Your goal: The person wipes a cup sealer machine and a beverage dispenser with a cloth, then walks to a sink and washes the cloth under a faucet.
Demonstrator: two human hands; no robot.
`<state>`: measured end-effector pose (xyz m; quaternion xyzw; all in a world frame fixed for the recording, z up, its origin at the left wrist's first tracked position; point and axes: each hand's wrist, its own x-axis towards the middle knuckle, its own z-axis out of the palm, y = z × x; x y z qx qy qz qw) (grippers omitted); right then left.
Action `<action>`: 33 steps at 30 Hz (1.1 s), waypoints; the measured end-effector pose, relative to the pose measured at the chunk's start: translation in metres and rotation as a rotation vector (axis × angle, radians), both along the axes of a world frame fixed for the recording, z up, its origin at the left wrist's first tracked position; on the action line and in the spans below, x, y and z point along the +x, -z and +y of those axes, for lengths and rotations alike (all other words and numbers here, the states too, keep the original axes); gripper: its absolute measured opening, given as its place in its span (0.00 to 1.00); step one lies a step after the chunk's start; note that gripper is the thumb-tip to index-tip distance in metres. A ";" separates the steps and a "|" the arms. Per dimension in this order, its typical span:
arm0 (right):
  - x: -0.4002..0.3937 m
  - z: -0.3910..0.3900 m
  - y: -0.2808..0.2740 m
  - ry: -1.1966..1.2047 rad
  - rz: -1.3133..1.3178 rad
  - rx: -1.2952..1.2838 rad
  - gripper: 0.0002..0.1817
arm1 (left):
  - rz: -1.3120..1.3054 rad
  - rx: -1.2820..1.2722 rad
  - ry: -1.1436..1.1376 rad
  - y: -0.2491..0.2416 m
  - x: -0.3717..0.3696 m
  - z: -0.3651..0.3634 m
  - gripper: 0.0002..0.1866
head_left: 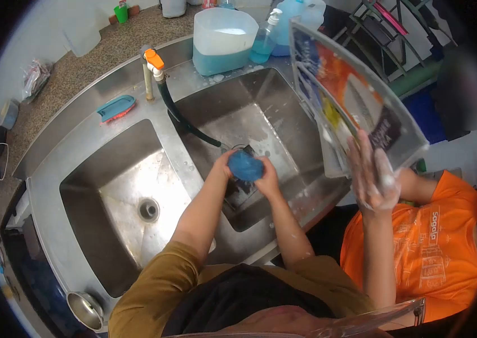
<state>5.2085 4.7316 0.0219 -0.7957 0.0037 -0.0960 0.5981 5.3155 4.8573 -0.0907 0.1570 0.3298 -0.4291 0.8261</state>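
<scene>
Over the right basin (294, 121) of the steel sink, a round blue object (245, 165) is held between both hands. My left hand (224, 163) is closed on its left side, and my right hand (266, 176) grips its right edge. A dark green hose (185, 121) runs from the tap with the orange handle (154, 58) and ends just above my left hand. Under the blue object lie dark things that I cannot make out.
A co-worker in an orange shirt (413, 253) holds up a large printed bag (356, 90) with a soapy hand (376, 183). Behind the basins stand a container of blue liquid (222, 48) and a pump bottle (265, 42). A blue brush (116, 107) and metal bowl (85, 310) are at left.
</scene>
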 end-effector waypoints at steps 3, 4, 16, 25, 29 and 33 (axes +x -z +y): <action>-0.006 -0.015 -0.001 0.048 -0.065 0.178 0.25 | -0.250 0.030 0.062 -0.067 -0.018 0.014 0.20; -0.004 -0.016 -0.001 0.096 -0.084 0.217 0.25 | -0.377 0.053 0.100 -0.103 -0.029 0.019 0.20; 0.039 0.020 0.021 -0.010 0.507 0.975 0.18 | -1.216 0.636 0.647 -0.136 -0.075 0.036 0.28; 0.043 0.021 0.017 0.093 0.480 0.344 0.20 | -1.310 1.130 0.697 -0.127 -0.087 0.031 0.26; 0.020 0.006 -0.021 -0.341 0.481 0.917 0.24 | -0.722 0.165 0.534 -0.140 -0.083 0.051 0.24; -0.003 0.034 -0.055 -0.522 0.478 1.310 0.22 | -0.534 -0.081 0.542 -0.155 -0.095 0.055 0.19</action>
